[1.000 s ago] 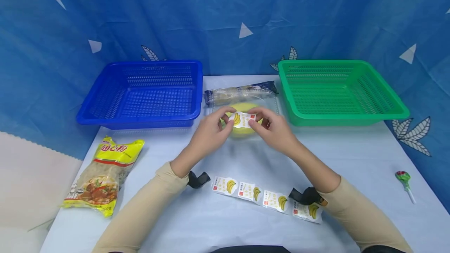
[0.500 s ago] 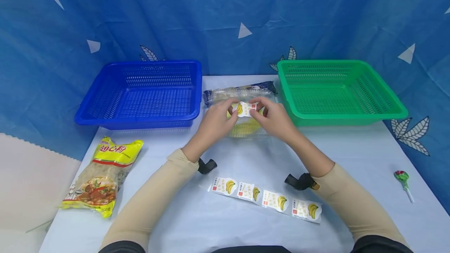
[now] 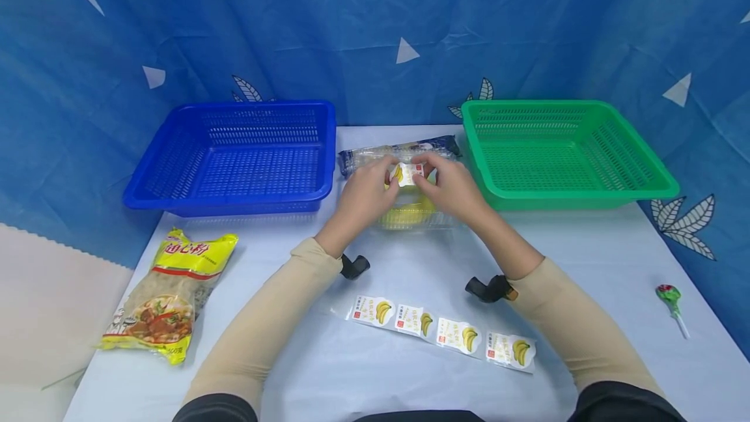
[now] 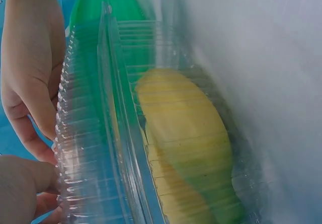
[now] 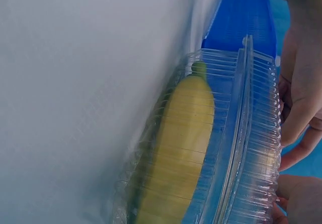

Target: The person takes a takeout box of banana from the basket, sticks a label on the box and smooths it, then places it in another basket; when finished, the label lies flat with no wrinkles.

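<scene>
The left hand (image 3: 366,193) and right hand (image 3: 450,189) pinch 1 banana label (image 3: 408,175), now farther forward over the clear box (image 4: 126,148), apparently aligning it.

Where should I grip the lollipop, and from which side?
Probably pinch the lollipop by its white stick, coming from the near side with the right hand. It lies on the table with its thin stick nearer and its bulkier green-and-red head farther away, so the stick should be easiest to reach. That hand would first need to release the banana label.
</scene>
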{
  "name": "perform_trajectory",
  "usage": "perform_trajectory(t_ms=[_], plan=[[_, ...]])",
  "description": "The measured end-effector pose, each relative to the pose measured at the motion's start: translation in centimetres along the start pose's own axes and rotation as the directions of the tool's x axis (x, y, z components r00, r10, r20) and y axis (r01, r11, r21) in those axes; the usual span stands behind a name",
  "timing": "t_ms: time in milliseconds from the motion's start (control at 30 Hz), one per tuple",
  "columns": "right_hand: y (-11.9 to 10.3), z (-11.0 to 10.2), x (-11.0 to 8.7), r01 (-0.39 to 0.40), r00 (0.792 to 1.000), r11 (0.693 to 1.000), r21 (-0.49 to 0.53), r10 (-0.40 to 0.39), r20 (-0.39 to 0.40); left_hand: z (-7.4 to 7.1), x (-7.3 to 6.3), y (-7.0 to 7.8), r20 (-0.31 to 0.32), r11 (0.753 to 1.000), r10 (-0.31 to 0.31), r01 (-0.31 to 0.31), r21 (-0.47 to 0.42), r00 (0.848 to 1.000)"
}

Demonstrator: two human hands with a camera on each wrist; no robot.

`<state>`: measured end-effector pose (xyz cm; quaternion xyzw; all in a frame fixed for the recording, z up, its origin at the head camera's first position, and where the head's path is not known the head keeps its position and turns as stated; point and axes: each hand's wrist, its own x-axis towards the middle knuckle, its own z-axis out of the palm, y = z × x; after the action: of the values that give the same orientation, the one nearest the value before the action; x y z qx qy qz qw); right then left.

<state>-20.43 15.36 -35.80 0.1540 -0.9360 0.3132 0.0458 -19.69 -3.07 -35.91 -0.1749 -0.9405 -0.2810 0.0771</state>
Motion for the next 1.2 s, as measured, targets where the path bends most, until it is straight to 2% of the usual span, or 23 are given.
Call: perform_trajectory(t_ms=[267,567,967,1200], plan=[[0.0,0.2,0.5,-0.031,0.999,0.999,-0.035,0.032,0.020,0.4,0.7,-0.3,0.007,1.000,-0.020,0.020,-0.006,1.000],[0.4,0.6,0.7,-0.017,1.000,0.998,-0.064,0.017,0.013,0.9,1.3,-0.2,0.014,0.999,-0.038,0.038,0.009,0.999],[0.6,0.8,0.9,-0.028,0.999,0.996,-0.087,0.029,0.017,1.0,1.4,-0.3,0.012,1.000,-0.032,0.032,0.002,0.999],[0.6,0.8,0.9,-0.030,0.999,0.994,-0.102,0.034,0.032,1.1,1.4,-0.4,0.021,0.999,-0.049,0.049,0.004,0.999]])
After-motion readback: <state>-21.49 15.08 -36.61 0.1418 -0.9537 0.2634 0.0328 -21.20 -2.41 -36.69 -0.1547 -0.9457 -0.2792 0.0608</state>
